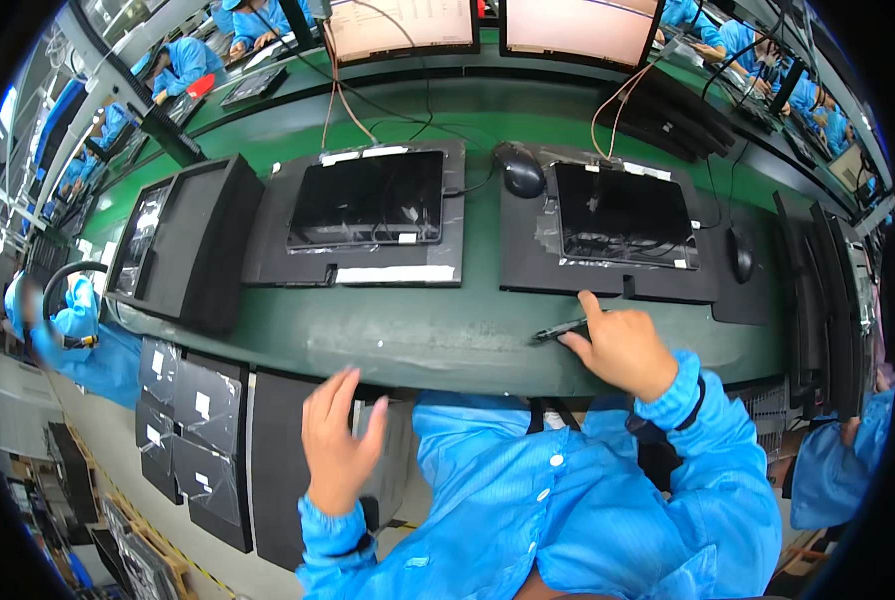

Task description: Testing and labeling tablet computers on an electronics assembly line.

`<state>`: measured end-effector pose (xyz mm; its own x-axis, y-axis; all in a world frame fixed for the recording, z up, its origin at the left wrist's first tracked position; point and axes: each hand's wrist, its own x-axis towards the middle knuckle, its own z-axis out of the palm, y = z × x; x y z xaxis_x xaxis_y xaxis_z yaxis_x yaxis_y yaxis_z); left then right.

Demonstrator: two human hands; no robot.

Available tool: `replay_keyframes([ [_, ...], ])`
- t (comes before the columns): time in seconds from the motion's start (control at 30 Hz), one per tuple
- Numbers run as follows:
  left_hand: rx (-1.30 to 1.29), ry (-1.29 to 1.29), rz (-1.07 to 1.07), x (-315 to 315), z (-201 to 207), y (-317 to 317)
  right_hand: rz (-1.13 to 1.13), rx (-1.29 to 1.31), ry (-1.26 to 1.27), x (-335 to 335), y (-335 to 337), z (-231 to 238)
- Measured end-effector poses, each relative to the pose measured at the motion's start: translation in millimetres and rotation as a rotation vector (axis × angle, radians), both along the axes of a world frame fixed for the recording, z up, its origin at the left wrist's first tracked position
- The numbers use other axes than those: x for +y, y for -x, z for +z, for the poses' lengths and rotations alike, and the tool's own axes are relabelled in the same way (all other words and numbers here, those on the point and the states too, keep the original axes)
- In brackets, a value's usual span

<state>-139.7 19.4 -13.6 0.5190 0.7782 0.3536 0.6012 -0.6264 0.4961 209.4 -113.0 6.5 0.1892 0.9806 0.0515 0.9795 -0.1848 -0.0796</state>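
My right hand [627,348] is above the bench's front edge, its fingers closed around a slim black pen [559,331] that points left. Off the bench's near edge, my left hand [341,440] is held up with fingers stretched and thumb apart, nothing in it. Beyond my right hand, a dark-screened tablet [622,212] rests on a black foam board [667,283]. A second dark-screened tablet [367,198] sits on another foam board [285,265] to the left. Cables run to both boards.
One black mouse [519,170] sits between the tablets; another mouse [739,254] is at right. A black foam box [199,245] stands on the left, upright foam trays [810,300] on the right. Two monitors [403,25] stand behind. Wrapped panels [207,400] lie below left. Co-workers surround the bench.
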Motion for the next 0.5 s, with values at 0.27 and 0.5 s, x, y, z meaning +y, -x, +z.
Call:
replay_keyframes([
  [0.27, 0.277, -0.282, -0.101, 150.9, -23.0, -113.0, 0.346, 0.054, -0.547, 107.9, 1.9, 2.6],
  [0.5, 0.210, -0.263, -0.179, 164.7, -20.8, -121.9, 0.331, -0.007, -0.503, 241.2, -25.5, -38.0],
])
